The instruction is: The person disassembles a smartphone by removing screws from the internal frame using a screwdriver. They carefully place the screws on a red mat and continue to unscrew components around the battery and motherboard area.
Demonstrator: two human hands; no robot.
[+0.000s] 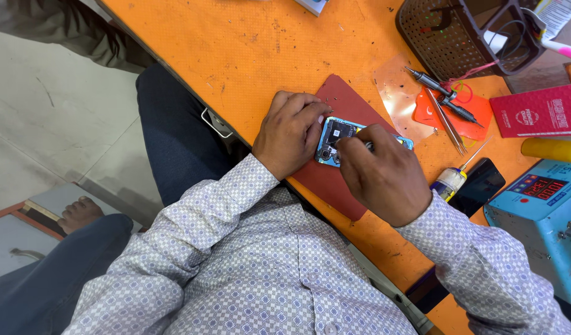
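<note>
An opened phone (335,132) with its back cover off, light blue frame and dark circuit parts showing, lies on a dark red mat (341,102) on the orange table. My left hand (290,131) rests on the phone's left end and steadies it. My right hand (385,174) is closed around a thin tool (367,146) whose tip meets the phone's inner parts. Most of the tool and the phone's right end are hidden under my right hand.
Tweezers (448,124), a dark pen-like tool (440,93), an orange pad (450,110) and clear film (400,99) lie beyond the mat. A dark mesh basket (465,37), a red box (536,111), a yellow object (552,149), a small bottle (450,182), a black phone (481,184) and a blue machine (540,217) stand at right.
</note>
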